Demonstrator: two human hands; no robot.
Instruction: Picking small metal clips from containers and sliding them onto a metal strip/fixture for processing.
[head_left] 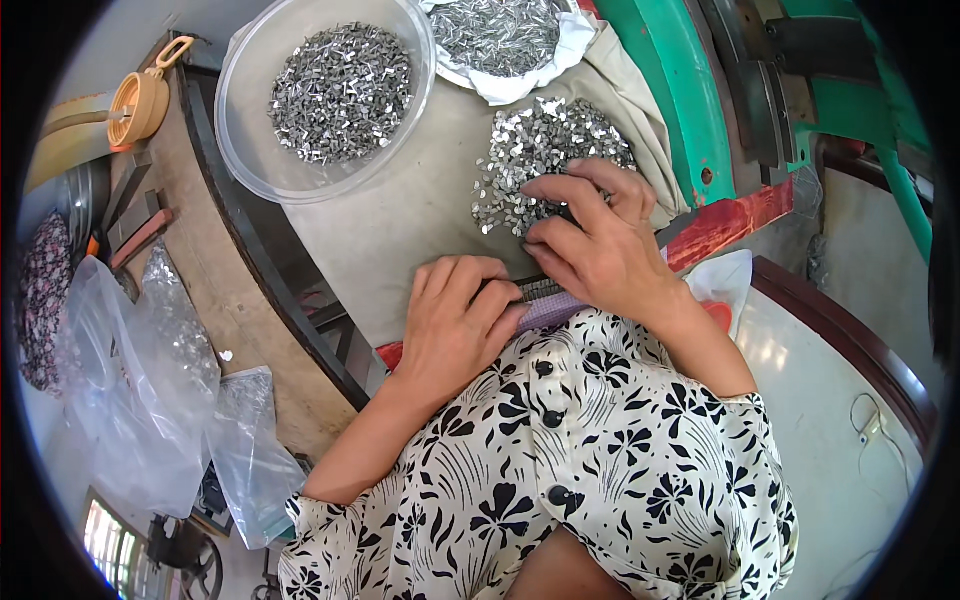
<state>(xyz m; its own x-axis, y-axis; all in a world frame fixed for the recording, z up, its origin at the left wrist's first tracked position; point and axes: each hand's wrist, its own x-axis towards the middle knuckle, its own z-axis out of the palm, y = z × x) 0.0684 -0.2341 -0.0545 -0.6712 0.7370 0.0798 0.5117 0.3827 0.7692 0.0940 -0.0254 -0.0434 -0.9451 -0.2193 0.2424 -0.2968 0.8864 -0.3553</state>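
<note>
My left hand (455, 315) is closed round the left end of a narrow dark strip (542, 289) with a row of small pieces along it, close to my body. My right hand (605, 240) hangs over the near edge of a loose pile of small shiny metal pieces (540, 135). Its thumb and index fingertips come together above the cloth; what is between them, if anything, is too small to make out. The other fingers curl over the pile. A purple cloth edge (550, 312) shows below the strip.
A clear round tub (228, 135) of small metal bits stands at the far left of the beige cloth (360, 250). Behind the pile is a white-lined bowl (575, 50) of thin metal pieces. Green machine frame (690, 110) borders the right; plastic bags (140, 400) hang left.
</note>
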